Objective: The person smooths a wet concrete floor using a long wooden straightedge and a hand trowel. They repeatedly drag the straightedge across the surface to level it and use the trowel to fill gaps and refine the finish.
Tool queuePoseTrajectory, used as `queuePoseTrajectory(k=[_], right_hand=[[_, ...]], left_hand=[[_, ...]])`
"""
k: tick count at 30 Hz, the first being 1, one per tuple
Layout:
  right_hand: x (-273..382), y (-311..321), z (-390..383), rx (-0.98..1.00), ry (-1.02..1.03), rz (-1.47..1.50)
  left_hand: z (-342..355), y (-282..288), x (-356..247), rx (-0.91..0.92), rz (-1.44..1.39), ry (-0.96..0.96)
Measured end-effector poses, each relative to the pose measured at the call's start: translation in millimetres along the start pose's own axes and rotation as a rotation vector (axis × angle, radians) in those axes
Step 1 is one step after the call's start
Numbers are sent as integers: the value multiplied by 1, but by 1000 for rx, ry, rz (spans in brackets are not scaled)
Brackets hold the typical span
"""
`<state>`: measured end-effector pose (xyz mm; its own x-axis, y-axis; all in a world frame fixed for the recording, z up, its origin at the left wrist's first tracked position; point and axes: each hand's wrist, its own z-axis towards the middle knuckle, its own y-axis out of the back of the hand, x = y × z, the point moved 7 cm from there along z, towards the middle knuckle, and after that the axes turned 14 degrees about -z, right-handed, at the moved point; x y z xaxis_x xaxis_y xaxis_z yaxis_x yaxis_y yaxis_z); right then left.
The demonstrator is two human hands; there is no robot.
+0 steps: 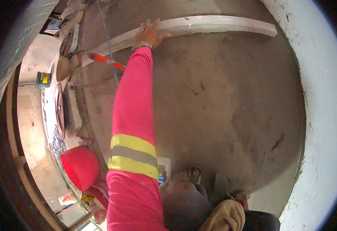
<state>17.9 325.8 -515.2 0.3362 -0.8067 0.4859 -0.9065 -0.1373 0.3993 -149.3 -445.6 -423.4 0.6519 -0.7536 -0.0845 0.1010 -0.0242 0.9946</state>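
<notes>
My left hand (149, 34) reaches to the long pale straight bar (214, 23) lying across the grey cement surface (214, 96), its fingers spread on the bar. A pink sleeve with a yellow and grey band covers my left arm. An orange stick-like object (99, 57) and a thin blue line (105, 30) lie left of my wrist. At the lower right, what may be part of my right hand (240, 198) shows beside a small red object and a flat grey piece; its fingers and any hold are unclear.
A white wall (322, 115) borders the right. Along the left are a red bucket (80, 167), a green container (43, 80), a tan round object (62, 69), a grey block (72, 109) and a wooden frame (12, 127). My knees and foot (191, 173) are at the bottom.
</notes>
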Motion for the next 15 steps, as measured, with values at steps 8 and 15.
queuePoseTrajectory(k=[8, 15], right_hand=[[-5, -15, -17, 2, 104, -120], [-8, -18, -27, -124, 193, -162]], left_hand=[[18, -38, 15, 37, 55, -15], [53, -51, 20, -59, 165, -130]])
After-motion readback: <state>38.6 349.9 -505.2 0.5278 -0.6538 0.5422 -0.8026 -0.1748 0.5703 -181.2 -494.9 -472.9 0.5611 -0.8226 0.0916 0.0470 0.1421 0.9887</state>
